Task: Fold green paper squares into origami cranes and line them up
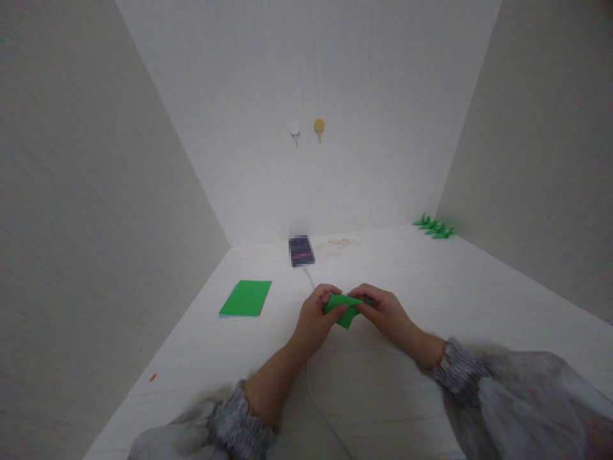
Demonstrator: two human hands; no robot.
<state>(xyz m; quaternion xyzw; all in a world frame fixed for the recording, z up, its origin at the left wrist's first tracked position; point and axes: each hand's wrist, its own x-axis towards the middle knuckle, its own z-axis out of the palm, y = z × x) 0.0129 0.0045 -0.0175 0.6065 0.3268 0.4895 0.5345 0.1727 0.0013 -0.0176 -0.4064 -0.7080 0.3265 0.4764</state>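
A folded piece of green paper [345,313] is held above the white table, between both hands. My left hand [318,316] grips its left side, thumb on the near face and fingers behind. At its right corner, my right hand [379,305] pinches the paper between thumb and fingers. Parts of the fingers are hidden behind the paper. To the left lies a stack of square paper [246,298] with a green sheet on top; blue and red edges peek out below it.
Several folded green paper figures [435,227] stand in a row at the back right. A blurred phone-like device [301,250] lies near the back wall, with a white cable [318,409] running under my left arm. A small red piece [152,377] lies at left. Two hooks [318,126] are on the wall.
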